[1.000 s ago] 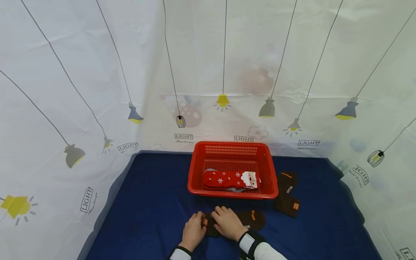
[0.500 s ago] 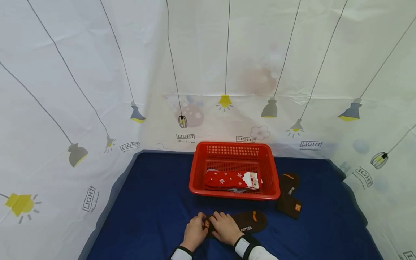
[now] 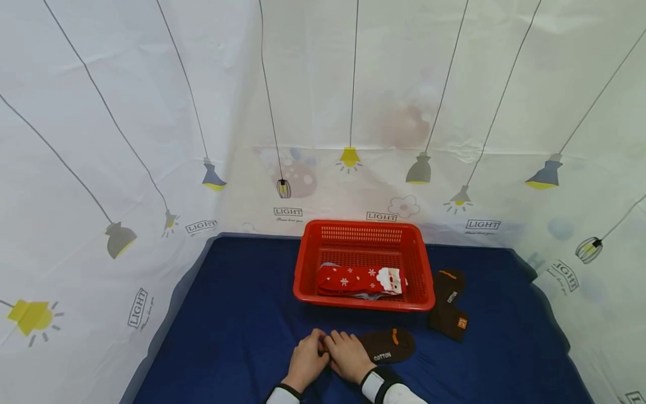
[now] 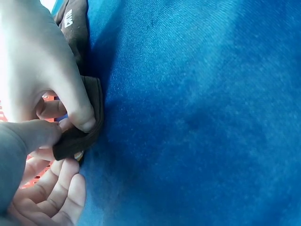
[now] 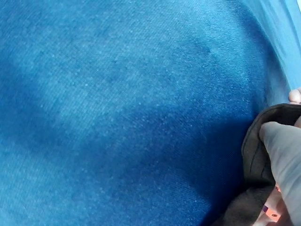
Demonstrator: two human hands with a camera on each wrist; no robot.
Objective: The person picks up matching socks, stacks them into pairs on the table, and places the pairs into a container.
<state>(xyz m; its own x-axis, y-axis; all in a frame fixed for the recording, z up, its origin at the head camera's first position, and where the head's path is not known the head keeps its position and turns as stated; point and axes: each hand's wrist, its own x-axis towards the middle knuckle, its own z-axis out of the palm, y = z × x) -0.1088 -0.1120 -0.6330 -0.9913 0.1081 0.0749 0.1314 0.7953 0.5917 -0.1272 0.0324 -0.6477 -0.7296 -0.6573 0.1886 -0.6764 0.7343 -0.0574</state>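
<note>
A brown sock (image 3: 391,345) with white COTTON lettering and an orange mark lies flat in front of the basket, its toe pointing right. At its cuff end my left hand (image 3: 307,360) pinches the folded edge between thumb and fingers. My right hand (image 3: 349,357) grips the same end from the other side, close against the left. In the left wrist view the brown cuff (image 4: 95,96) bends up under the right thumb (image 4: 77,106). The right wrist view shows the cuff (image 5: 256,157) curving round that thumb (image 5: 282,150). Both hands hide most of the cuff in the head view.
Behind the hands stands a red plastic basket (image 3: 363,303) holding red snowflake socks (image 3: 348,279) with a Santa face, over something grey. A second brown sock (image 3: 448,314) lies bent to its right. Dark blue cloth (image 3: 242,314) covers the table; a printed curtain (image 3: 323,101) surrounds it.
My left hand has moved slightly right and up, against the right hand, folding the cuff so its orange tag is now hidden. The right hand has shifted a little left, showing more of the sock.
</note>
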